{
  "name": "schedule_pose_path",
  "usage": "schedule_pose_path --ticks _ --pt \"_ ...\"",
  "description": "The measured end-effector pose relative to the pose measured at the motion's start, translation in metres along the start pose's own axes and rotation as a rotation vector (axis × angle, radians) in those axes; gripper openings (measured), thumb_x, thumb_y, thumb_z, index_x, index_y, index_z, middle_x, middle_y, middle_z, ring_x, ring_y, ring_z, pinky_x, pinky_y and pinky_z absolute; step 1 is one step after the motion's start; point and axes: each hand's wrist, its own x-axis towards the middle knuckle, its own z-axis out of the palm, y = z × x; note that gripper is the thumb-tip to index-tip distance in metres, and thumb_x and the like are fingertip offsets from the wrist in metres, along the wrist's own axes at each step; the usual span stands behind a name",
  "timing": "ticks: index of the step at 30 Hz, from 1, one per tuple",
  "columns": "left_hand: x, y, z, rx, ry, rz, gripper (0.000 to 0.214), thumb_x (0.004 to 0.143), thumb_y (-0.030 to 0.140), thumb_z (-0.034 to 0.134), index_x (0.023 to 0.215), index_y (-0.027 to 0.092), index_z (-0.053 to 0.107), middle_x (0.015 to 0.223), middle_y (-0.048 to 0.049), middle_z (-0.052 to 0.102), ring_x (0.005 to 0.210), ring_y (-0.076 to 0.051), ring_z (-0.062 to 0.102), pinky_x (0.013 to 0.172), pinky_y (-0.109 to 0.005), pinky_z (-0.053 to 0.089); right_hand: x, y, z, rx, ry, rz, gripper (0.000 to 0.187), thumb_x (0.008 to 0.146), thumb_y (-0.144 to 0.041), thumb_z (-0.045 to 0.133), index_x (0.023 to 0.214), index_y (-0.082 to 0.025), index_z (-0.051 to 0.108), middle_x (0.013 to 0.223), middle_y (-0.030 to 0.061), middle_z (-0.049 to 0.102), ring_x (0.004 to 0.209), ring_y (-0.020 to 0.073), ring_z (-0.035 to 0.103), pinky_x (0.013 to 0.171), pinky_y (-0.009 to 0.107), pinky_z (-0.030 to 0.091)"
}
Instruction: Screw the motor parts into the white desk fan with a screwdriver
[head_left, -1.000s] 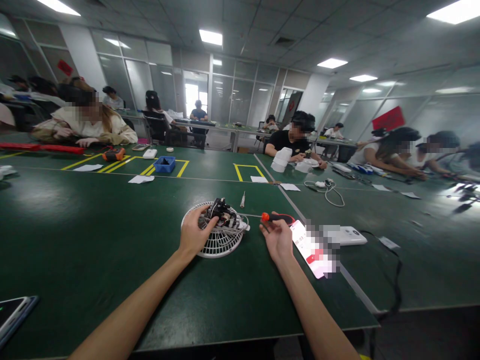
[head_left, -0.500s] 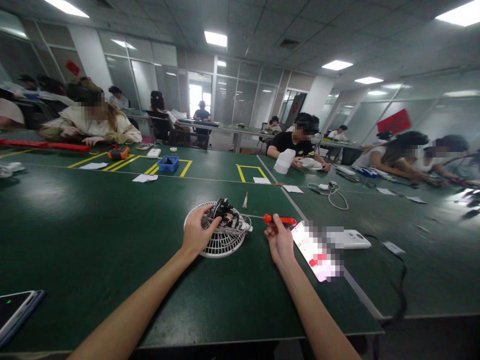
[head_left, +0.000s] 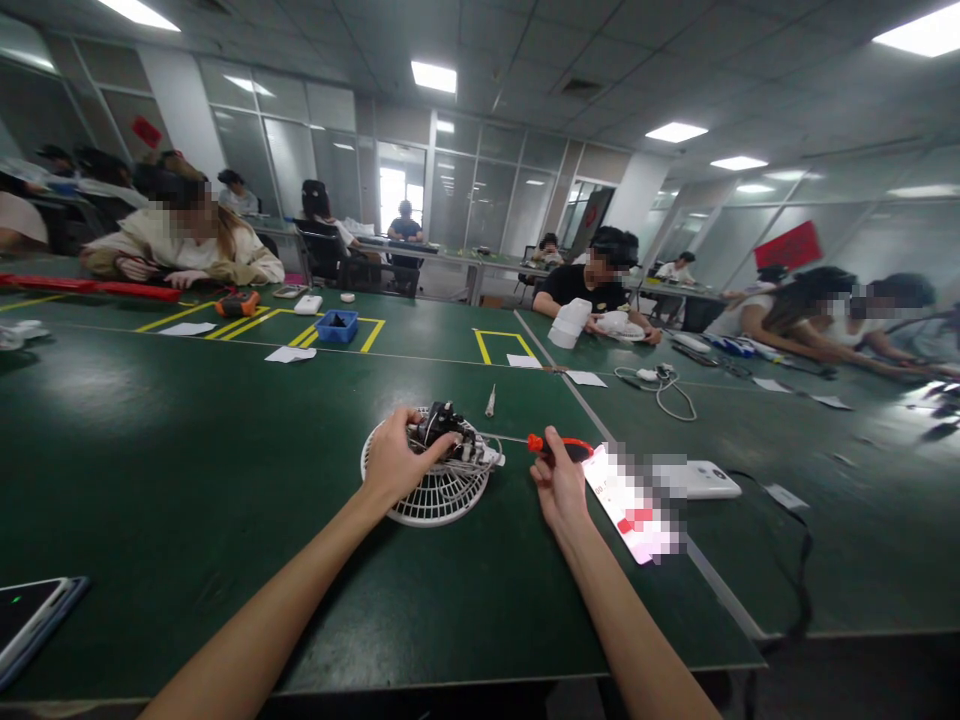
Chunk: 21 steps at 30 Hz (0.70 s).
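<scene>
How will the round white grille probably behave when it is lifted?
The white grille looks fairly stiff, as its ribs hold a round shape. It may feel unbalanced, since the black mechanism sits on top. The grey cable, in loops, would probably flop.

Our left hand [head_left: 395, 458] grips the black mechanism [head_left: 438, 424] on the white grille [head_left: 435, 503]. Our right hand [head_left: 561, 488] holds a screwdriver [head_left: 574, 450].

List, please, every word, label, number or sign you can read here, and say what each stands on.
"00": on the lit phone, faintly; the digits after it are unclear.
Too small or blurred to read: any writing on the red sheet at right, the white cable tag and the paper slips.
</scene>
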Motion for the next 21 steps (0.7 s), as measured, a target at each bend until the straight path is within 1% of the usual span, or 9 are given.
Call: schedule_pose_path --ticks 3,7,10,12,16,18,21 --pt "0.002 0.005 0.004 0.016 0.022 -0.037 0.042 0.078 0.058 0.072 0.092 0.021 0.056 0.087 -0.0048 0.066 0.079 -0.023 0.064 0.074 -0.038 0.049 0.003 0.002 -0.003 -0.001 -0.009 -0.008 0.060 0.054 -0.046 0.097 0.065 -0.023 0.042 0.049 -0.0122 0.044 0.037 0.0017 0.025 0.033 0.019 0.023" --pt "0.008 0.010 0.014 0.048 0.063 -0.046 0.040 0.077 0.047 0.075 0.105 0.022 0.061 0.094 -0.0078 0.070 0.085 -0.026 0.066 0.075 -0.038 0.049 0.007 0.005 -0.007 -0.013 -0.012 -0.014 0.059 0.058 -0.050 0.095 0.067 -0.023 0.043 0.050 -0.0118 0.045 0.037 0.0019 0.024 0.033 0.020 0.022" --pt "0.014 0.013 0.019 0.051 0.068 -0.029 0.040 0.077 0.047 0.075 0.105 0.021 0.064 0.095 -0.0099 0.071 0.085 -0.027 0.067 0.077 -0.039 0.050 0.007 0.006 -0.008 -0.019 -0.004 -0.010 0.060 0.058 -0.051 0.094 0.068 -0.023 0.042 0.050 -0.0116 0.046 0.037 0.0016 0.023 0.032 0.019 0.021" --pt "0.017 0.015 0.019 0.050 0.047 -0.054 0.041 0.078 0.051 0.075 0.105 0.021 0.065 0.097 -0.0116 0.071 0.088 -0.030 0.067 0.080 -0.042 0.051 0.006 0.005 -0.007 -0.020 0.010 -0.008 0.060 0.058 -0.050 0.095 0.068 -0.023 0.042 0.050 -0.0119 0.045 0.036 0.0014 0.023 0.032 0.019 0.019" --pt "0.016 0.019 0.014 0.054 -0.024 -0.126 0.044 0.081 0.053 0.072 0.111 0.022 0.066 0.106 -0.0133 0.071 0.098 -0.035 0.067 0.089 -0.050 0.050 0.004 0.003 -0.005 -0.009 0.015 -0.007 0.061 0.056 -0.049 0.096 0.068 -0.024 0.042 0.049 -0.0128 0.043 0.037 0.0013 0.023 0.031 0.018 0.020" --pt "0.013 0.021 0.012 0.053 -0.020 -0.108 0.043 0.082 0.052 0.071 0.112 0.022 0.066 0.108 -0.0130 0.071 0.099 -0.034 0.067 0.091 -0.051 0.049 0.003 0.002 -0.004 -0.007 0.023 -0.014 0.062 0.054 -0.049 0.097 0.068 -0.024 0.041 0.049 -0.0132 0.042 0.037 0.0014 0.023 0.031 0.018 0.020" --pt "0.010 0.020 0.014 0.060 0.028 -0.056 0.039 0.083 0.048 0.072 0.110 0.020 0.065 0.108 -0.0125 0.071 0.101 -0.033 0.067 0.094 -0.051 0.049 0.003 0.001 -0.004 -0.011 0.040 -0.022 0.063 0.052 -0.048 0.097 0.067 -0.024 0.041 0.047 -0.0139 0.039 0.037 0.0018 0.021 0.031 0.018 0.019"
